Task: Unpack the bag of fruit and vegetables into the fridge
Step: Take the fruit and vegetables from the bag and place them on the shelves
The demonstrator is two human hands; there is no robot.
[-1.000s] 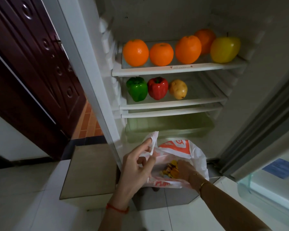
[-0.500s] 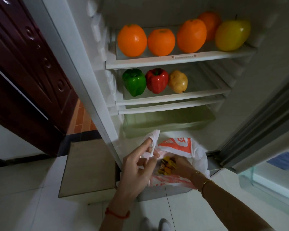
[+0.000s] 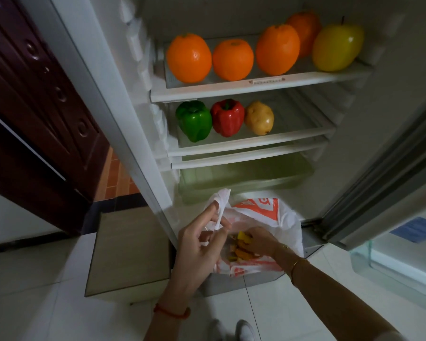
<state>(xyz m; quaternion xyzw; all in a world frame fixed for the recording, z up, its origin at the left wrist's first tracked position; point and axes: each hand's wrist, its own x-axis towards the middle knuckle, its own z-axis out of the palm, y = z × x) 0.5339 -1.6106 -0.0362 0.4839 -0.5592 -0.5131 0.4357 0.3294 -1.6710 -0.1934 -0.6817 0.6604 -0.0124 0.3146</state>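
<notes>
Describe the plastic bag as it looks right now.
The plastic bag is thin, white, crinkled film with orange print, sitting open just below the fridge's crisper drawer. The left hand pinches its handle upward; the right hand reaches inside among yellow-orange produce.

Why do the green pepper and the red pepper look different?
The green pepper is green; the red pepper is red. The green one sits furthest left on the middle shelf, nearest the fridge wall; the red one sits between it and the potato. The green one looks slightly bigger and reaches nearer the shelf's front edge. Both are shiny and share that shelf.
</notes>
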